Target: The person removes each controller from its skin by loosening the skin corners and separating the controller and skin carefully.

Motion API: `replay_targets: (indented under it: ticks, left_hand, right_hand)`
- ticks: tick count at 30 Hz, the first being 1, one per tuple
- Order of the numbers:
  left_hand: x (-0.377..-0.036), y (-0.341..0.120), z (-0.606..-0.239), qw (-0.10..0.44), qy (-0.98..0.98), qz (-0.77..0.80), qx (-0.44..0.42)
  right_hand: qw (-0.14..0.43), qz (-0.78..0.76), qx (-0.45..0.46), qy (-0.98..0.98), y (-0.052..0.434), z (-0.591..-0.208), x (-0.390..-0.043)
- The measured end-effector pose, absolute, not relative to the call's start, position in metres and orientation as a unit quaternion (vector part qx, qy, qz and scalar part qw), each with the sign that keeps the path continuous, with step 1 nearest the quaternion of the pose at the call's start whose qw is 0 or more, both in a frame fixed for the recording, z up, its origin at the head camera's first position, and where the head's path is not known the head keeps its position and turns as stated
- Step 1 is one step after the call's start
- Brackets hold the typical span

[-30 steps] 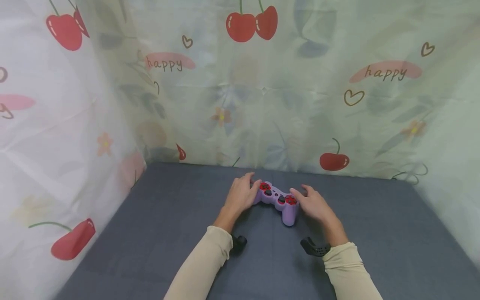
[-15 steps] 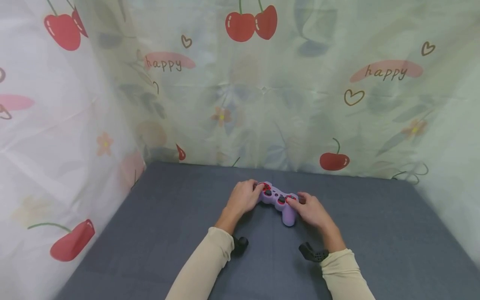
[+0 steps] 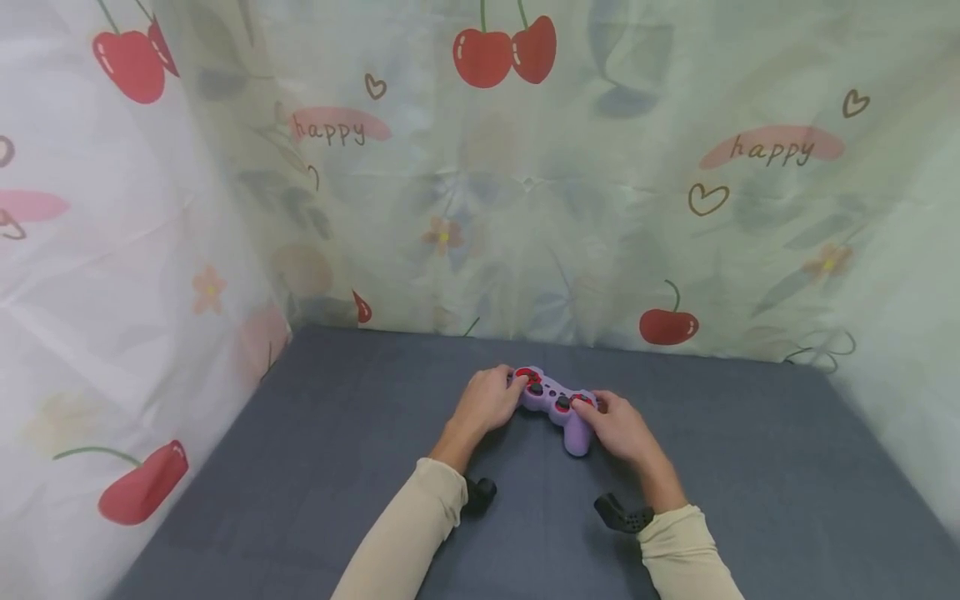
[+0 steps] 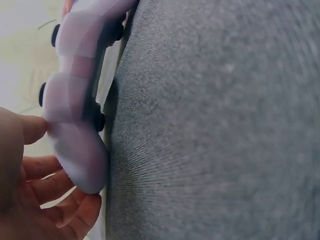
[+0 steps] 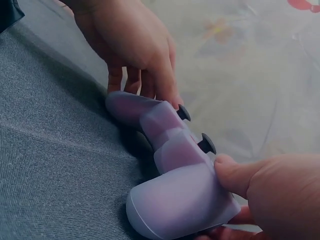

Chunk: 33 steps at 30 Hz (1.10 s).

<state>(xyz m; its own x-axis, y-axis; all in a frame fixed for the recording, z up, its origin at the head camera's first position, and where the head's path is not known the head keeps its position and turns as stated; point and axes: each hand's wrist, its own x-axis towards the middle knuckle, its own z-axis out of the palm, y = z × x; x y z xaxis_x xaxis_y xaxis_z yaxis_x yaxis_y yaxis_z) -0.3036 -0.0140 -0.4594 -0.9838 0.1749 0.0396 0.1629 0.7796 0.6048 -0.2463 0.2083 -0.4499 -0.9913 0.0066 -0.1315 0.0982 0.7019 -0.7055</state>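
Hands (image 3: 491,400) (image 3: 618,423) both grasp purple controller (image 3: 557,402) (resting on grey mat (image 3: 750,467)).

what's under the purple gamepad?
The grey cloth surface; the gamepad rests on it, gripped by left hand and right hand. Its underside and any fingers beneath are hidden.
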Motion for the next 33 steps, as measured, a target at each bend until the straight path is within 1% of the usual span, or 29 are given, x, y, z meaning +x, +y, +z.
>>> replay_targets:
  ticks: [6, 13, 25, 28, 33]
  left_hand:
    - [-0.302, -0.017, -0.456, 0.006, 0.94, 0.332, 0.076]
    - [-0.301, -0.019, -0.454, 0.0, 0.938, 0.337, 0.084]
    - [-0.29, -0.021, -0.425, 0.0, 0.915, 0.393, 0.09]
    - [-0.285, -0.018, -0.419, -0.004, 0.906, 0.414, 0.087]
    - [-0.276, -0.015, -0.409, -0.022, 0.885, 0.455, 0.098]
  right_hand:
    - [0.033, -0.403, 0.018, 0.915, 0.206, -0.454, -0.247]
    - [0.025, -0.427, 0.017, 0.904, 0.206, -0.45, -0.249]
    - [-0.062, -0.46, 0.002, 0.886, 0.208, -0.427, -0.248]
    - [-0.095, -0.468, -0.017, 0.879, 0.207, -0.422, -0.246]
    - [-0.151, -0.473, -0.072, 0.865, 0.205, -0.412, -0.241]
